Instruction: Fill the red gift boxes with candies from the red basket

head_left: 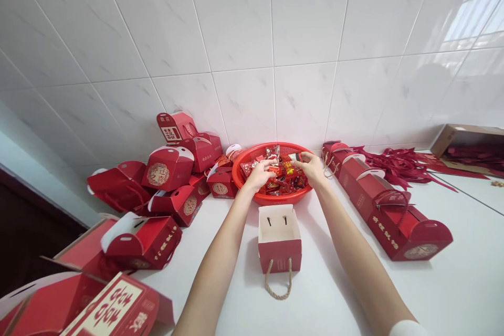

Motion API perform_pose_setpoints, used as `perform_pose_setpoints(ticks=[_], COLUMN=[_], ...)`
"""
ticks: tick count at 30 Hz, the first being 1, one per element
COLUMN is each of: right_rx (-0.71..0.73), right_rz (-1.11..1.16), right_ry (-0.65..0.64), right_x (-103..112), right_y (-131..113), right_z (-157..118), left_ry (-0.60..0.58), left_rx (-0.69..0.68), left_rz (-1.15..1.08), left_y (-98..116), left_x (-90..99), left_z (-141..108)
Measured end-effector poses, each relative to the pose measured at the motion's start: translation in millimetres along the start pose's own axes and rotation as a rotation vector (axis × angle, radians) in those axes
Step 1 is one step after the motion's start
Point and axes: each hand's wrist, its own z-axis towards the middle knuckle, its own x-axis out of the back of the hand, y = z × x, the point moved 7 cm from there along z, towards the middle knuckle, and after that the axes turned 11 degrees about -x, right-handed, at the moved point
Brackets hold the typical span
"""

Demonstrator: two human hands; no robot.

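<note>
A red plastic basket [273,199] stands near the wall, filled with wrapped candies [282,185] in red packaging. My left hand [260,174] is over its left part, fingers bent among the candies; what they touch is too small to tell. On the right side of the basket, my right hand [312,168] has its fingers at a small white and dark packet [295,157]. In front of the basket an open red box [279,256] with a white inside stands between my forearms, its rope handle hanging toward me. No contents show in it.
Red gift boxes [159,241] are piled along the left. A row of closed red boxes [388,218] runs along the right. Behind that row lie dark red ribbons [394,165], and a cardboard box [452,139] sits at the far right. The tiled wall [244,100] closes off the back.
</note>
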Motion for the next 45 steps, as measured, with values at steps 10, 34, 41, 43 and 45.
perform_pose_setpoints(ticks=[10, 34, 41, 43, 45], right_rx=[0.008, 0.007, -0.001, -0.010, -0.014], right_rz=[-0.123, 0.165, 0.197, 0.192, 0.185], right_ry=[0.002, 0.090, 0.147, 0.142, 0.141], right_x=[-2.3, 0.8, 5.9, 5.5, 5.2], right_y=[7.6, -5.4, -6.4, -6.0, -6.0], right_z=[5.0, -4.3, -4.8, -4.9, -4.9], left_ry=[0.016, -0.149, -0.407, -0.333, -0.200], left_rx=[-0.122, -0.225, -0.149, -0.140, -0.180], left_rz=[-0.037, 0.476, 0.603, 0.587, 0.541], left_y=[9.8, -3.5, -14.1, -10.1, -1.1], left_x=[-2.1, -15.7, -31.3, -27.2, -20.0], left_z=[0.0, 11.7, 22.9, 25.5, 26.5])
